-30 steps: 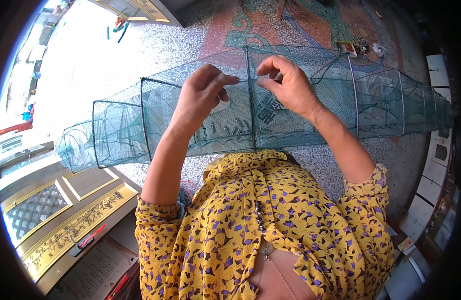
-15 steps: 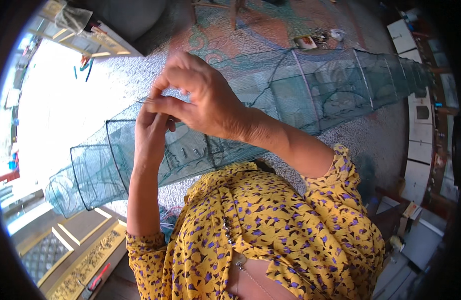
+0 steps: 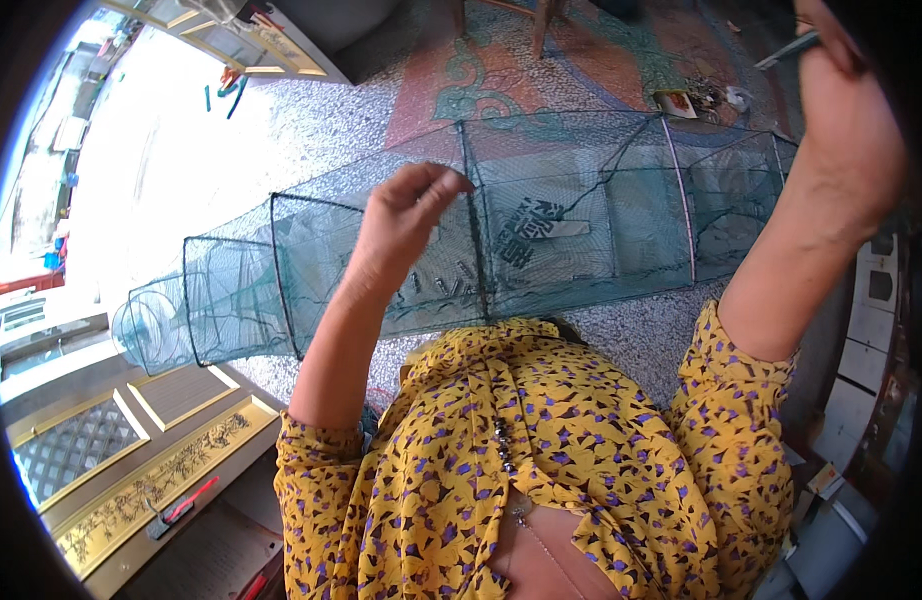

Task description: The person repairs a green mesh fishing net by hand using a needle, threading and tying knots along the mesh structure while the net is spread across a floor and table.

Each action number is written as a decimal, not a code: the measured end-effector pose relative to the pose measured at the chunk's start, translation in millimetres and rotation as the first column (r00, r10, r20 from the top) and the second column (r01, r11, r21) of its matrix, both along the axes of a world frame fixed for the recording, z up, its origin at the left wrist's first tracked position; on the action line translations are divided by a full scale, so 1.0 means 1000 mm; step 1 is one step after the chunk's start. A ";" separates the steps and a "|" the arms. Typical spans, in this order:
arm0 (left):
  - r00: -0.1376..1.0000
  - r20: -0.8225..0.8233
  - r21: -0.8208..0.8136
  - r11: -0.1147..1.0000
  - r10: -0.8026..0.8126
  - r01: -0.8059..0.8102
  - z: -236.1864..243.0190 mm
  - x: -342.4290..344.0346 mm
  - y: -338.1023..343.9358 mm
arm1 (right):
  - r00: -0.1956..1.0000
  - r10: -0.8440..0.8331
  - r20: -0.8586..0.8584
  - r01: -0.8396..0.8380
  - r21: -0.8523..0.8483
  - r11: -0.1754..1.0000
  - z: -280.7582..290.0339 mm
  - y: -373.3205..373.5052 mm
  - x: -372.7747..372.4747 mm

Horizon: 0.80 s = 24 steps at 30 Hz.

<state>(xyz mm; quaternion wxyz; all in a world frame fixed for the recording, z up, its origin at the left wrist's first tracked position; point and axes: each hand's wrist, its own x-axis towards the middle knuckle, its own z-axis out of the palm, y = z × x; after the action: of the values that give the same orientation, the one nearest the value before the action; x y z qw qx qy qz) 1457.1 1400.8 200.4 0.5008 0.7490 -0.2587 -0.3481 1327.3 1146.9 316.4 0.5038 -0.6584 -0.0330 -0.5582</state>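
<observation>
Left hand (image 3: 406,205) is pressing thumb and forefinger together, sitting right at the dark upright rib (image 3: 478,250) of the green net trap (image 3: 646,220); can't tell if anything thin is being pinched; trap is spanning the scene in front of the yellow shirt (image 3: 551,430), long axis running left to right; right hand (image 3: 843,95) is gripping a slim greyish tool (image 3: 784,52) at far right, well apart from the rib; left is sitting nearer.
</observation>
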 end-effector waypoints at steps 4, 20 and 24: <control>0.950 -0.265 -0.179 0.959 0.167 -0.219 0.005 0.022 0.005 | 0.930 -0.013 -0.369 -0.112 -0.315 0.943 -0.046 0.020 0.023; 0.995 -0.047 -0.067 0.994 0.087 -0.090 0.008 0.016 0.007 | 0.578 0.037 -0.815 -0.264 -0.144 0.954 -0.150 0.077 0.038; 0.998 0.026 -0.015 0.998 0.060 -0.060 0.006 0.015 0.006 | 0.572 0.160 -0.805 -0.287 -0.014 0.958 -0.156 0.081 0.040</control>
<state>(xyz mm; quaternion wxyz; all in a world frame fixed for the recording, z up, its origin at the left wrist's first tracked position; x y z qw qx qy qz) 1472.1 1406.6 206.8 0.5128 0.7575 -0.2450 -0.3212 1367.0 1227.4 160.2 0.4832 -0.8622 0.0718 -0.1343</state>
